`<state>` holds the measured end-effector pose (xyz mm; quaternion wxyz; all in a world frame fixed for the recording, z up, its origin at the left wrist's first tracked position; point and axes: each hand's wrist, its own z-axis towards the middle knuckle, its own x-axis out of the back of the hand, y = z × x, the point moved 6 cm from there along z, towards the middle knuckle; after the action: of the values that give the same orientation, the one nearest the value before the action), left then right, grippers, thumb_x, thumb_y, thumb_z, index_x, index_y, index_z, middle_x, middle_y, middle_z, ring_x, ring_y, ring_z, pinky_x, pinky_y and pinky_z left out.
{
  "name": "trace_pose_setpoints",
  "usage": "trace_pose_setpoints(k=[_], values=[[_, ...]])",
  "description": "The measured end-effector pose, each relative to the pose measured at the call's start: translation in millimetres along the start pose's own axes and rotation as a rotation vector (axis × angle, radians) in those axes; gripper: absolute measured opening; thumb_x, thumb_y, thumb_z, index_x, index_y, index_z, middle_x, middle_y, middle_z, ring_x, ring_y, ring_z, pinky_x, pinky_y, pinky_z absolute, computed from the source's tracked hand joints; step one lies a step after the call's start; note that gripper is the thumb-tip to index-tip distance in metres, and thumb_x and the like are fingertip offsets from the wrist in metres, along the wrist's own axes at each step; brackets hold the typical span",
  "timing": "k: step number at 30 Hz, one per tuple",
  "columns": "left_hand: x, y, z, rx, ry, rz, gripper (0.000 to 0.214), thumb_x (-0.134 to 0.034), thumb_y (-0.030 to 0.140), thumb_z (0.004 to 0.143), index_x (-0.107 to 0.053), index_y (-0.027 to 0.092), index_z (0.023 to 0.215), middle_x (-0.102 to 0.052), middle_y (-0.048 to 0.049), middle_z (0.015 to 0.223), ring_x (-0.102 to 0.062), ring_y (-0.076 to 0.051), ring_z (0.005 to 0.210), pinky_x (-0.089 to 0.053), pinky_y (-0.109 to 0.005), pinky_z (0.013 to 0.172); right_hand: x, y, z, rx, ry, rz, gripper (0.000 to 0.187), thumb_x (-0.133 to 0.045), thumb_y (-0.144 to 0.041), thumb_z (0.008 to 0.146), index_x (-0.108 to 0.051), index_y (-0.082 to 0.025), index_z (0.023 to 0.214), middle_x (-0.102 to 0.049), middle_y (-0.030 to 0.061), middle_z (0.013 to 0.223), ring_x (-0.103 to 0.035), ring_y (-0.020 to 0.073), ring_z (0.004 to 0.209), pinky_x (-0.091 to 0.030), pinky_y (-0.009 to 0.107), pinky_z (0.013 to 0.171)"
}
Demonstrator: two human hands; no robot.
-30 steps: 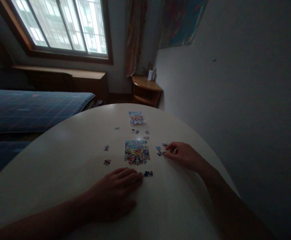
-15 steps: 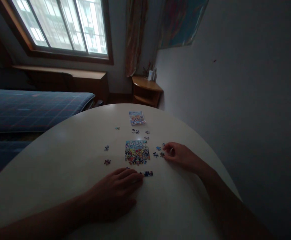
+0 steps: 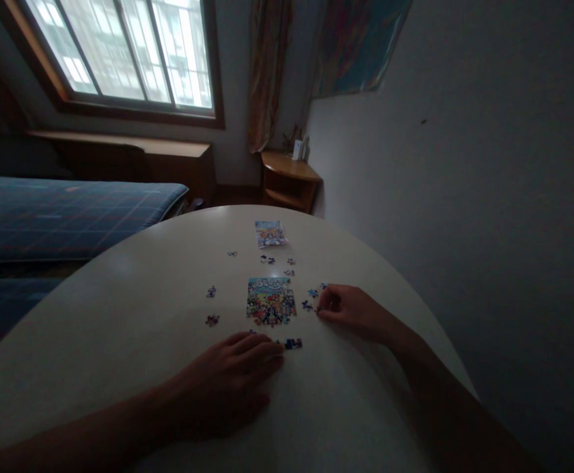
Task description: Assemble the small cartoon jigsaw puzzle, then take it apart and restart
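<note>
Jigsaw puzzle (image 3: 271,301), partly assembled, lies mid-table between the hands, unmoved from half a second ago. The right hand (image 3: 352,312) has closed its thumb and forefinger nearly together over a mostly covered piece; whether they pinch it cannot be told. The left hand (image 3: 240,368) remains flat, fingers outstretched side by side, beside the joined strip (image 3: 294,343).
</note>
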<state>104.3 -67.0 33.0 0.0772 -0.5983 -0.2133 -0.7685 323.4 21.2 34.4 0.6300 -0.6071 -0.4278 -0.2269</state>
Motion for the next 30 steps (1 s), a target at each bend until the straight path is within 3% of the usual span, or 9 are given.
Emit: trace_pose_setpoints(k=[5, 11, 19, 27, 30], values=[[-1.9, -0.8, 0.0, -0.011, -0.053, -0.034, 0.055, -0.057, 0.026, 0.088, -0.042, 0.018, 0.140, -0.050, -0.0094, 0.145, -0.046, -0.027, 0.132, -0.040, -0.043, 0.111, -7.7, -13.4, -0.4, 0.040, -0.085, 0.201, 0.024, -0.062, -0.022, 0.083, -0.070, -0.015, 0.105, -0.068, 0.0043, 0.083, -0.062, 0.0153, 0.074, -0.047, 0.027, 0.068], [-4.4, -2.2, -1.4, -0.015, -0.098, -0.035, 0.059, -0.057, 0.029, 0.088, -0.039, 0.016, 0.143, -0.047, -0.0112, 0.147, -0.046, -0.028, 0.133, -0.038, -0.046, 0.111, -18.7, -21.4, 0.1, -0.011, -0.111, 0.298, 0.016, -0.065, -0.026, 0.081, -0.071, -0.014, 0.090, -0.072, 0.0051, 0.081, -0.065, 0.0155, 0.073, -0.048, 0.027, 0.067], [-3.0, -2.0, -0.1, -0.006, -0.086, -0.052, 0.055, -0.055, 0.027, 0.089, -0.041, 0.017, 0.141, -0.051, -0.0095, 0.144, -0.047, -0.027, 0.132, -0.038, -0.043, 0.112, -26.7, -18.3, 2.6, -0.065, -0.061, 0.284, 0.013, -0.069, -0.026, 0.079, -0.072, -0.015, 0.086, -0.074, 0.0057, 0.081, -0.067, 0.0166, 0.074, -0.050, 0.027, 0.066], [-8.0, -14.4, -5.7, 0.107, -0.098, -0.008, 0.070, -0.060, 0.042, 0.087, -0.034, 0.022, 0.148, -0.023, -0.0103, 0.160, -0.024, -0.034, 0.145, -0.026, -0.054, 0.117, -29.7, -24.5, 2.2, -0.050, -0.054, 0.256, 0.012, -0.068, -0.022, 0.079, -0.075, -0.015, 0.087, -0.075, 0.0061, 0.081, -0.068, 0.0165, 0.072, -0.049, 0.026, 0.065], [-10.3, -17.3, -7.5, 0.133, -0.104, -0.031, 0.071, -0.058, 0.046, 0.088, -0.032, 0.022, 0.150, -0.020, -0.0105, 0.160, -0.022, -0.036, 0.146, -0.026, -0.056, 0.116, -31.4, -25.5, 2.8, -0.042, -0.036, 0.237, 0.012, -0.067, -0.022, 0.079, -0.075, -0.015, 0.085, -0.075, 0.0051, 0.078, -0.067, 0.0154, 0.070, -0.048, 0.025, 0.063]])
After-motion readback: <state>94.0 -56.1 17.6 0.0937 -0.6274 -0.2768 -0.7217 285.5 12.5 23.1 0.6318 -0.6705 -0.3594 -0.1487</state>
